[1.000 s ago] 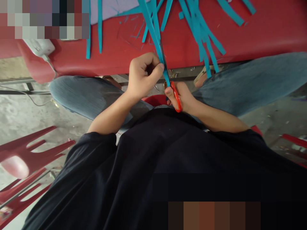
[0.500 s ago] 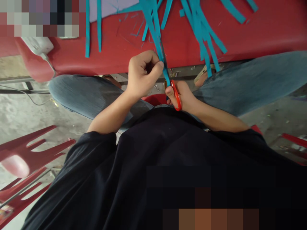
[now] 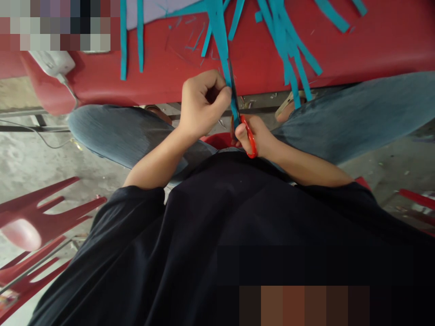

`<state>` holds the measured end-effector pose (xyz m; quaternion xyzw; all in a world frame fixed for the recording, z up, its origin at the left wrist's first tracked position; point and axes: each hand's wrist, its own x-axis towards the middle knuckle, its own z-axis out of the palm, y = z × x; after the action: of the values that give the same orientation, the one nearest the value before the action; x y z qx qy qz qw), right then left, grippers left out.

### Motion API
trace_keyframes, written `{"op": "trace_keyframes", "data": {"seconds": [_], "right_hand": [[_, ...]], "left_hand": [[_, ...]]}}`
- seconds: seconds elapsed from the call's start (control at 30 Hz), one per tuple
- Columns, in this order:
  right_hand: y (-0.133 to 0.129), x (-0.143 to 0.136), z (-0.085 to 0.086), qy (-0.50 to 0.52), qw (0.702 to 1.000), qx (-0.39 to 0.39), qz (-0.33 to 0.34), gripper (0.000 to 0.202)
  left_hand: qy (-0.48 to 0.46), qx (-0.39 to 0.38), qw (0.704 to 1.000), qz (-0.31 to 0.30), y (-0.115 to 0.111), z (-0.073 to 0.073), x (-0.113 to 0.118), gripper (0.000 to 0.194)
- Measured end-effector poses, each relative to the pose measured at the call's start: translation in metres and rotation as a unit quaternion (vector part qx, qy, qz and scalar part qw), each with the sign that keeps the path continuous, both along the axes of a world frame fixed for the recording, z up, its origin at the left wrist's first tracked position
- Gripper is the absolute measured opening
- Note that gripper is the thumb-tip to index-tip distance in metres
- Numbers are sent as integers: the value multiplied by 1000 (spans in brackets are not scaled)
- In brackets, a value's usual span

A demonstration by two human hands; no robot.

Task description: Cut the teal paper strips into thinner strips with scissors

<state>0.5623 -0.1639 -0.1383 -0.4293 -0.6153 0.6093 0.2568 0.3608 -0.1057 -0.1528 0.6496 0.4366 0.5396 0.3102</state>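
Strip (image 3: 222, 43): teal, long and narrow, runs from the red table (image 3: 356, 50) down over its near edge to the hands, which are held low between the knees, close to the body.

Left hand (image 3: 202, 106): curled into a loose fist, thumb and forefinger pinching the strip from its left side, just above the scissors (image 3: 243, 127). The strip's lower end passes beside the thumb tip and stops at the blades.

Right hand (image 3: 258, 136): closed round the orange scissor handles, thumb through one loop, just below and right of the left hand. The two hands nearly touch. The dark blades point up along the strip, lying against its right edge; how far apart they stand cannot be told, since the strip and thumb cover them.

On the table: more teal strips (image 3: 288, 45), several in a loose bundle at centre right with ends hanging over the near edge, two lying straight and parallel at left (image 3: 131, 40), and one apart at upper right. A pale sheet (image 3: 159, 9) lies under the strips at the top edge. Fine teal slivers are scattered on the red surface near the held strip.

Around: a white device (image 3: 54, 63) with a cord sits at the table's left end. Red plastic chair (image 3: 41, 217) at lower left on the concrete floor. The person wears jeans and a dark shirt; a sandalled foot (image 3: 288, 106) shows under the table edge.
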Motion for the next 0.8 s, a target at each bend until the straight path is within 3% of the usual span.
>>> {"op": "trace_keyframes", "data": {"seconds": [0.3, 0.6, 0.8], "right_hand": [[-2, 1, 3, 17, 1000, 20, 0, 68], [-3, 1, 4, 7, 1000, 5, -13, 71], [-3, 1, 5, 3, 1000, -1, -12, 71]], "left_hand": [[-12, -48, 999, -14, 1, -1, 0, 50], [-43, 32, 999, -9, -2, 5, 7, 58], [-32, 2, 999, -22, -2, 0, 4, 50]]}}
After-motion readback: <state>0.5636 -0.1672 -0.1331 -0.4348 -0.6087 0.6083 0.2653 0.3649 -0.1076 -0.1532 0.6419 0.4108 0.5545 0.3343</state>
